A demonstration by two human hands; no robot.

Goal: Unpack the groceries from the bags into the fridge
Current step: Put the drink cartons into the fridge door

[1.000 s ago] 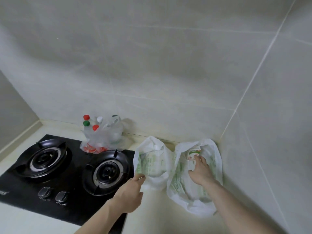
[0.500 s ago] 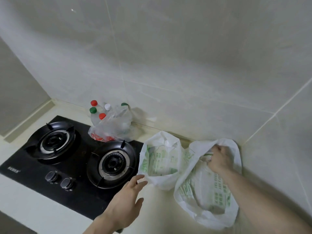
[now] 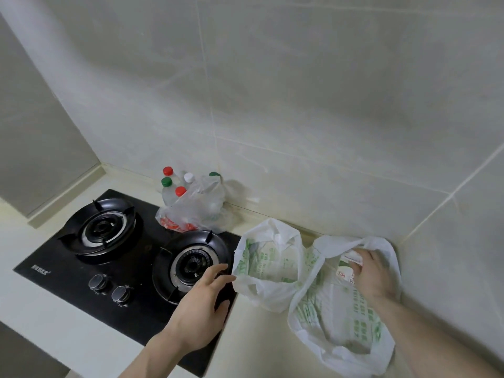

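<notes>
Two white, green-printed bags on cream countertop (image 3: 259, 347), touching each other, set against tiled wall (image 3: 300, 118) near its corner. Left bag (image 3: 268, 268) upright beside right edge of black gas hob (image 3: 68, 271), mouth partly gathered, contents not readable through plastic. Right bag (image 3: 341, 331) slumped toward camera, mouth open.

Right hand (image 3: 372, 276) inside mouth of right bag, fingers curled around white package (image 3: 349, 271) with red marking; clamped on it, package partly hidden by hand and plastic. Package low in bag mouth, not clear of rim.

Left hand (image 3: 200, 315) over front right corner of hob, palm down, fingers spread and loose, holding nothing. Fingertips (image 3: 225, 267) just beside lower left fold of left bag; contact with plastic cannot be told.

Third bag, clear plastic (image 3: 196, 211), at back edge of hob against wall, holding several bottles: two red caps, one green cap (image 3: 166, 182), one white cap (image 3: 188, 177) visible above plastic, plus another green cap at rear. Red printing low on clear bag.

Hob: two burners, left burner (image 3: 101, 227) and right burner (image 3: 192, 264), both unlit; two knobs (image 3: 109, 287) at front. Fridge outside view.
</notes>
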